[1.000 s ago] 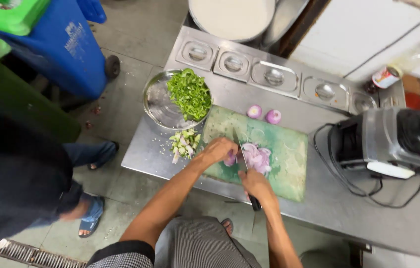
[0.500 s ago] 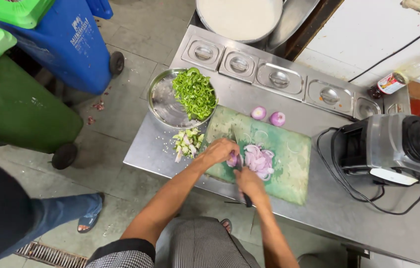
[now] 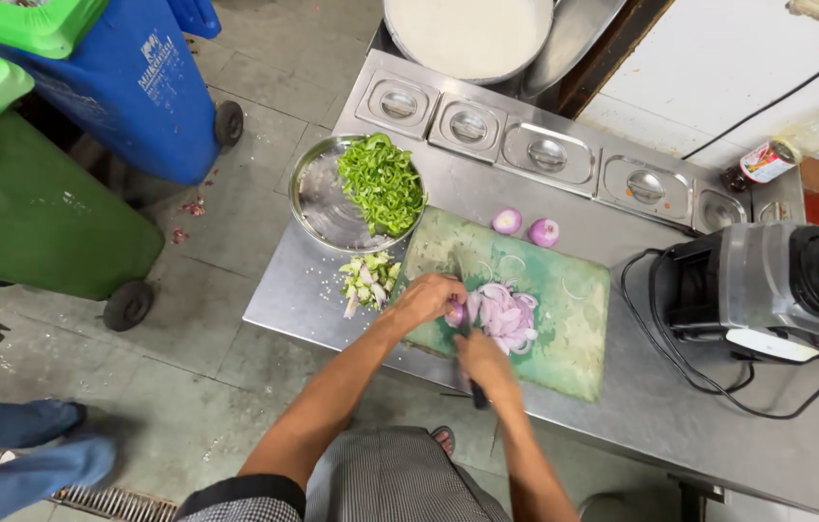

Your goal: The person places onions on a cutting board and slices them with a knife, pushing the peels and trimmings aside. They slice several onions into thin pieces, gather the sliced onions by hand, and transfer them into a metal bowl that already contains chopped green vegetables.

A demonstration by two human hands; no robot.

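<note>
Steel counter point(image 3: 564, 425) | our left hand point(image 3: 426, 300) curled, pinning onion point(image 3: 455, 313) on green board point(image 3: 564, 329) | right hand point(image 3: 483, 360) closed around knife point(image 3: 475, 387) | onion firm, slick, layered; we'd hold it fingertips tucked.

A working commercial kitchen, prep side

I stand at a long stainless steel counter point(image 3: 642, 406), bare metal like a restaurant's. Along its far edge runs a row of lidded steel inset pans point(image 3: 545, 150), and beyond those a big pot of white liquid point(image 3: 468, 34). On the counter right of my green cutting board point(image 3: 564, 329) sits a heavy blender point(image 3: 777, 285). Left of the counter, on the tiled floor, wheeled waste bins point(image 3: 42, 203) (green and blue) wait.
</note>
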